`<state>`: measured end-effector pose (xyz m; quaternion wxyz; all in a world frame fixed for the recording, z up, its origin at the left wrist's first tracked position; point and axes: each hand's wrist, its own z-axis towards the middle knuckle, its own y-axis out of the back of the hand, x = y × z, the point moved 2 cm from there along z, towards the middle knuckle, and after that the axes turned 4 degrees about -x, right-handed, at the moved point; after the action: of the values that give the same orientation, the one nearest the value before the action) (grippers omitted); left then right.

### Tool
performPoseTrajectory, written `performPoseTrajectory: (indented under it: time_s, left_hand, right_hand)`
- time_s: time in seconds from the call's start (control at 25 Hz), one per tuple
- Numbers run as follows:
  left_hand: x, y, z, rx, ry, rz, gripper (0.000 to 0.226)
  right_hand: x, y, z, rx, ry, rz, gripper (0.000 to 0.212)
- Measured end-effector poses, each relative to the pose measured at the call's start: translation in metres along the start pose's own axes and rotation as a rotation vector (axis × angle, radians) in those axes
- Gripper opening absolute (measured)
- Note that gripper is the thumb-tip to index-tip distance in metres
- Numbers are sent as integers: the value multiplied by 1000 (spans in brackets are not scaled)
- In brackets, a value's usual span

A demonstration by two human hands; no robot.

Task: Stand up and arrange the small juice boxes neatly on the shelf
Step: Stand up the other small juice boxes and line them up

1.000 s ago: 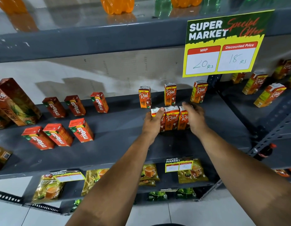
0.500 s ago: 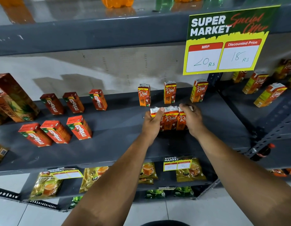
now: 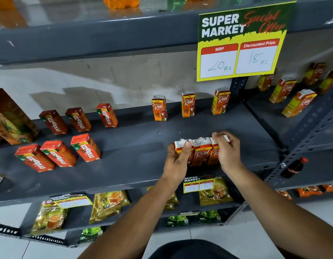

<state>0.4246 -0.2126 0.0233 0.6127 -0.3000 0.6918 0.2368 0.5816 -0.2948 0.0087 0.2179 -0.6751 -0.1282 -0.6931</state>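
Note:
Three small orange Real juice boxes point(image 3: 201, 154) stand pressed side by side near the front of the grey shelf point(image 3: 135, 165). My left hand point(image 3: 177, 161) grips the leftmost box, thumb over its front. The rightmost box is held from the right by my right hand point(image 3: 227, 150), fingers over its top. Behind them, three more Real boxes point(image 3: 188, 104) stand apart along the back. Several red Maaza boxes point(image 3: 85, 147) stand in two rows on the left of the shelf.
A yellow price sign point(image 3: 240, 43) hangs from the shelf above. A tall juice carton point(image 3: 10, 118) stands at far left. More Real boxes point(image 3: 298, 102) sit on the right-hand shelf unit. Tea packets point(image 3: 107, 204) fill the lower shelf; a dark bottle point(image 3: 292, 168) lies at right.
Both hands stay clamped on the row of three Real boxes and have drawn it a little nearer the shelf's front edge. The view has shifted slightly.

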Motion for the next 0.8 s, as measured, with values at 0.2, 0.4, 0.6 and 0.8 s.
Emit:
performPoseTrajectory:
  time_s: [0.2,0.4,0.6,0.8]
  left_hand:
    - [10,24,5,175,-33,156,85]
    - [9,42,29,138,-35,363,90]
    - [14,28,40,105,2,343,61]
    - [20,28,41,63,20,355,57]
  right_hand:
    - [0,11,-2,213,73,38,38]
    - [4,46,1,513,7,-428,66]
    - [6,46,11,540,-3,-904,51]
    - [4,44,12,573,-8,-896,51]
